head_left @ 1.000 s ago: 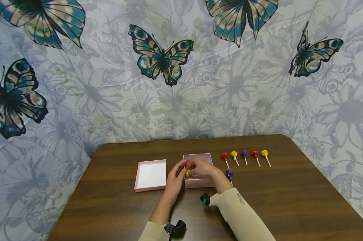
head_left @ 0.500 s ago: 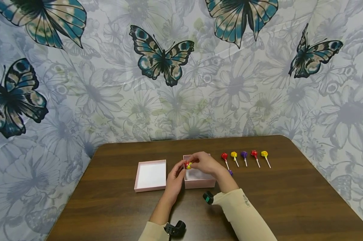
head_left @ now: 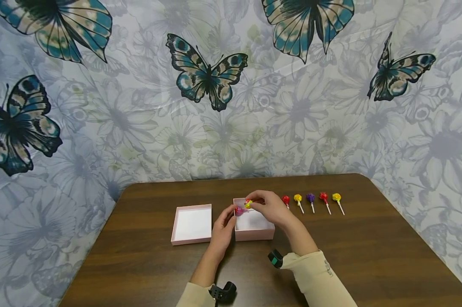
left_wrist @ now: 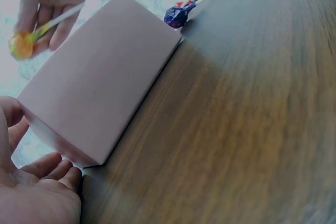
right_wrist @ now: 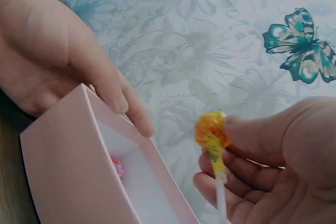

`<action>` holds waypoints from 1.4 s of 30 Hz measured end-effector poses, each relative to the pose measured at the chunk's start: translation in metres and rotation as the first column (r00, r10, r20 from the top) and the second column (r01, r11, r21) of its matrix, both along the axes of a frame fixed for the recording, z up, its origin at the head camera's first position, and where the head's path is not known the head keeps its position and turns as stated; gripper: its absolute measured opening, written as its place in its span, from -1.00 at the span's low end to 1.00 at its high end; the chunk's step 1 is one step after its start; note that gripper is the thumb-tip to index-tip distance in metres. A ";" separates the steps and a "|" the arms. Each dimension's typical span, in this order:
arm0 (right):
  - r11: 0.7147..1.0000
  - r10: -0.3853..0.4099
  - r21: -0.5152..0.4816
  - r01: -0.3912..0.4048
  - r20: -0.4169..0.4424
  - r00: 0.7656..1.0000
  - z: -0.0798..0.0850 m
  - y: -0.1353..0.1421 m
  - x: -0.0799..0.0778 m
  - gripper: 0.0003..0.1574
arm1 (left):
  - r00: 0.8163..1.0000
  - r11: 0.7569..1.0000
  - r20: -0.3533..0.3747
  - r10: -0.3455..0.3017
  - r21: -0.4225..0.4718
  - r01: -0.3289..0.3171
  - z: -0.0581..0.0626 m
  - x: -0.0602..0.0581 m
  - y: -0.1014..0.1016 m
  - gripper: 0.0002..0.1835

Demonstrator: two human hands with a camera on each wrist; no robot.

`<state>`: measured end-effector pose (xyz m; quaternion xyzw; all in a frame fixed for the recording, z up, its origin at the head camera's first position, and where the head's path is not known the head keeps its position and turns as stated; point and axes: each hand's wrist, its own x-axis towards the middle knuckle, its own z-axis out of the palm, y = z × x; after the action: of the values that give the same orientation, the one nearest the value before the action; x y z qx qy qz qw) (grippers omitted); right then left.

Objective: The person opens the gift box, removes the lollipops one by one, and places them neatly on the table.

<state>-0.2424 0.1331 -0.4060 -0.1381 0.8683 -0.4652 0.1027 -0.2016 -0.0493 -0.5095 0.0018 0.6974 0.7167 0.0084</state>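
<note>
My right hand (head_left: 270, 205) pinches a yellow-orange lollipop (right_wrist: 211, 130) over the open pink box (head_left: 254, 235); its white stick points down in the right wrist view. My left hand (head_left: 222, 228) grips the left end of the box, with fingertips at the rim and against the outer wall. A pink lollipop (right_wrist: 117, 167) lies inside the box, partly hidden by the near wall. Just right of the box is a purple lollipop (left_wrist: 176, 16), which my right forearm covers in the head view.
The shallow pink lid (head_left: 192, 224), white inside, lies left of the box. Right of it runs a row of lollipops: red (head_left: 286, 199), yellow (head_left: 297, 198), purple (head_left: 310, 197), red (head_left: 323, 196) and yellow (head_left: 336, 197). A butterfly-print cloth (head_left: 231, 140) hangs behind the brown table (head_left: 346, 256).
My right hand has raised the yellow-orange lollipop from low at the box's left side, moving it up and slightly right. My left hand stays at the box.
</note>
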 end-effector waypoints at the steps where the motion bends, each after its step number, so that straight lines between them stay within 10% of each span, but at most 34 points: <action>1: 1.000 -0.026 -0.006 0.026 0.004 1.000 0.000 0.003 0.002 -0.75 | 1.000 1.000 -0.002 0.001 -0.006 -0.001 0.000 0.001 0.000 -0.56; 42: 0.908 -0.413 -0.001 0.419 -0.172 0.894 -0.032 0.126 0.032 -0.58 | 0.999 1.000 -0.039 0.006 0.010 -0.006 0.001 0.004 0.002 -0.57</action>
<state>-0.2105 0.2594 -0.4381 0.0139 0.8915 -0.4474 -0.0702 -0.1972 -0.0474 -0.5082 0.0138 0.6938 0.7200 -0.0072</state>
